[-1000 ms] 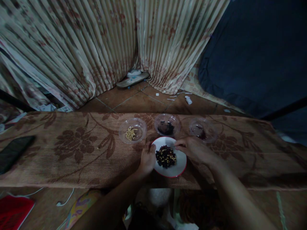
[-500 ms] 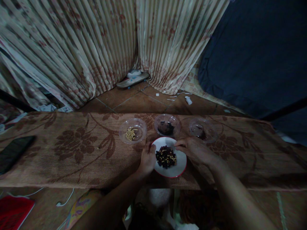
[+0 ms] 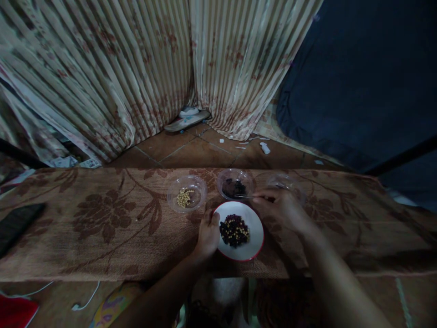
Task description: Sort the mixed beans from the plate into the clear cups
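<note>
A white plate with a red rim (image 3: 254,223) holds a heap of mixed dark and pale beans (image 3: 234,230). My left hand (image 3: 207,233) grips the plate's left edge. My right hand (image 3: 282,209) is pinched on thin metal tweezers (image 3: 243,196), whose tips reach over the middle clear bowl (image 3: 226,179) of dark beans. To its left, another clear bowl (image 3: 198,193) contains pale yellow beans (image 3: 184,197). My right hand partly hides a third clear bowl (image 3: 283,181).
A brown floral cloth (image 3: 102,223) covers the low table. A black phone (image 3: 17,223) lies at its far left. Beyond are a tiled floor, striped curtains (image 3: 136,68), a sandal (image 3: 186,119) and a dark blue mattress (image 3: 358,82). A white cable (image 3: 85,300) lies below.
My right hand has lifted the tweezers from the plate's bean heap and carried them up to the middle bowl. The view has tilted a little; my left hand stays on the plate.
</note>
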`<state>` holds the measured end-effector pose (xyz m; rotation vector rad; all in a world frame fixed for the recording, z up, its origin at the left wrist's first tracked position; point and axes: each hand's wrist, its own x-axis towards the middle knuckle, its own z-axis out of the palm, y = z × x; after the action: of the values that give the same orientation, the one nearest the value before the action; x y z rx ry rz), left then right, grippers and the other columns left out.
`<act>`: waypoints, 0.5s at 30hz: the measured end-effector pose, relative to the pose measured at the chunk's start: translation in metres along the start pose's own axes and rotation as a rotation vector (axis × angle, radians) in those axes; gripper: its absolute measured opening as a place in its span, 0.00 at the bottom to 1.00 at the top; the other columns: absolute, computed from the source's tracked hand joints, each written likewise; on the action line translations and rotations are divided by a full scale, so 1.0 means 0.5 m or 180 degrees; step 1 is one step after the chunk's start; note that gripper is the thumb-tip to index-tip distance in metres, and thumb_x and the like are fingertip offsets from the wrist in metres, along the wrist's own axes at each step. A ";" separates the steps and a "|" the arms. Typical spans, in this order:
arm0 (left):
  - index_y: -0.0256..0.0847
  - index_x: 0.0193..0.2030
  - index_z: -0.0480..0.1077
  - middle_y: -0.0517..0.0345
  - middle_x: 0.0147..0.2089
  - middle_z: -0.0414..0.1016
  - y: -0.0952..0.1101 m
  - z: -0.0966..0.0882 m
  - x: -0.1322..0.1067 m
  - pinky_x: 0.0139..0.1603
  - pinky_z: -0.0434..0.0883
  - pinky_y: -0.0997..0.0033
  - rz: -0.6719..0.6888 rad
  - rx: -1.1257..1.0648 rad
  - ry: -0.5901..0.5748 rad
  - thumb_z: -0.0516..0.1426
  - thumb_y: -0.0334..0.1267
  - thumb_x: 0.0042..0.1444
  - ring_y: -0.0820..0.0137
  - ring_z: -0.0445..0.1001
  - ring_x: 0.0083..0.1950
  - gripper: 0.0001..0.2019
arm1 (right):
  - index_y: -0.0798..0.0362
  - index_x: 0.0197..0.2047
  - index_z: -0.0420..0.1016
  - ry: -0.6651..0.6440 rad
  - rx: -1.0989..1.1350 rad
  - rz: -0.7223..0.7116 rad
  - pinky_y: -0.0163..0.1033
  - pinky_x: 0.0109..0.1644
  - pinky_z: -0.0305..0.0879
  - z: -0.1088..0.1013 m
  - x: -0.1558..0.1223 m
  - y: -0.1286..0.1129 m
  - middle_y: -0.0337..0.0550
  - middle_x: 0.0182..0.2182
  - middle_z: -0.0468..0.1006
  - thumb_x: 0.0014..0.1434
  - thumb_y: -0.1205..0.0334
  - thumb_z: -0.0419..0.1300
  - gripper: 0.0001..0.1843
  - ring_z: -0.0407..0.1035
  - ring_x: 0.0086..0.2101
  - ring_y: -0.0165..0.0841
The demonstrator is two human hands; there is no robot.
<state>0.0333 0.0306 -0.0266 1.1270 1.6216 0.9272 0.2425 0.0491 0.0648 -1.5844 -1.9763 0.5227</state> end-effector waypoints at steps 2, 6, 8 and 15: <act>0.37 0.46 0.70 0.48 0.50 0.74 0.004 -0.003 -0.001 0.58 0.61 0.63 0.0026 0.0007 -0.0043 0.50 0.41 0.55 0.64 0.70 0.52 0.17 | 0.50 0.36 0.78 0.0269 -0.0158 0.0013 0.37 0.38 0.65 0.011 0.008 0.007 0.41 0.36 0.80 0.55 0.59 0.57 0.10 0.73 0.35 0.35; 0.38 0.44 0.71 0.49 0.48 0.75 0.011 -0.006 -0.002 0.57 0.63 0.63 -0.0010 0.0025 -0.0015 0.50 0.40 0.54 0.64 0.70 0.52 0.14 | 0.49 0.37 0.78 0.0488 -0.0362 0.0116 0.38 0.39 0.65 0.026 0.017 0.014 0.41 0.35 0.80 0.55 0.59 0.56 0.10 0.73 0.34 0.36; 0.38 0.42 0.71 0.50 0.46 0.76 0.012 -0.006 -0.002 0.56 0.63 0.63 0.0013 0.0029 -0.0016 0.50 0.40 0.54 0.64 0.71 0.50 0.14 | 0.49 0.38 0.78 0.0511 -0.0315 0.0199 0.38 0.40 0.66 0.023 0.015 0.012 0.41 0.36 0.80 0.55 0.58 0.56 0.11 0.73 0.35 0.36; 0.38 0.42 0.71 0.51 0.44 0.76 0.009 -0.003 -0.005 0.53 0.65 0.65 0.0018 -0.0093 -0.0037 0.50 0.40 0.54 0.66 0.72 0.47 0.14 | 0.52 0.38 0.78 -0.0207 0.0308 0.0165 0.38 0.38 0.66 -0.010 -0.009 0.001 0.43 0.36 0.80 0.54 0.55 0.58 0.13 0.72 0.36 0.37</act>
<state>0.0336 0.0295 -0.0213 1.1156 1.5914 0.9435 0.2467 0.0447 0.0678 -1.5807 -1.9310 0.6882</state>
